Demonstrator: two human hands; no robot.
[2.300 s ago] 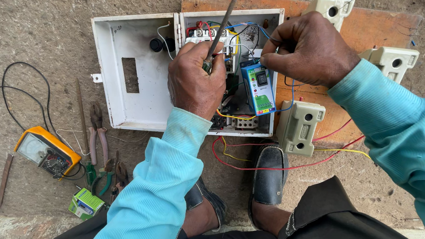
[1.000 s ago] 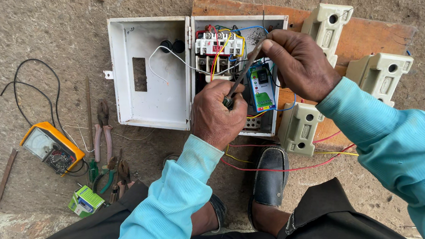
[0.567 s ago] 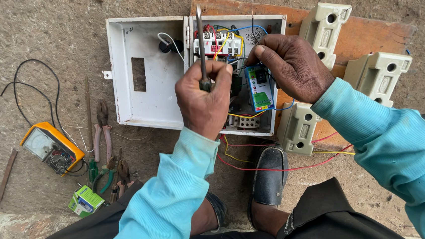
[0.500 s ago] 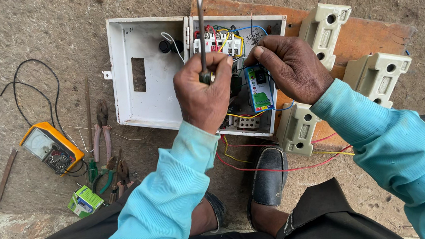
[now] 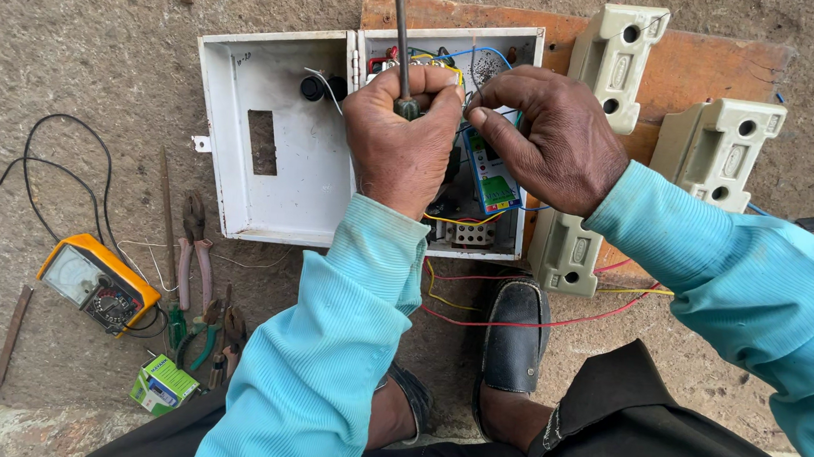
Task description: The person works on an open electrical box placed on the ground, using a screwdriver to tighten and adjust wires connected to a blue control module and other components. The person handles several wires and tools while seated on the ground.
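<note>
A white metal electrical box [image 5: 267, 185] lies open on the ground, its door swung left and coloured wires and a small blue-green module [image 5: 492, 179] inside. My left hand [image 5: 402, 142] is over the box's wiring compartment, fist closed round a screwdriver [image 5: 400, 37] whose shaft points away from me. Touching it from the right, my right hand [image 5: 552, 138] pinches a thin wire [image 5: 473, 98] between thumb and forefinger. Both hands hide much of the wiring.
A wooden board [image 5: 704, 73] carries three beige porcelain fuse holders [image 5: 713, 154]. Red and yellow wires [image 5: 535, 309] trail toward my black shoe [image 5: 514, 336]. On the left lie an orange multimeter [image 5: 98, 283], pliers [image 5: 193, 261], a file and a small green box [image 5: 162, 385].
My left hand has risen from the lower box to its upper part, turning the screwdriver shaft upright. My right hand has left the module and closed in beside it, pinching a wire.
</note>
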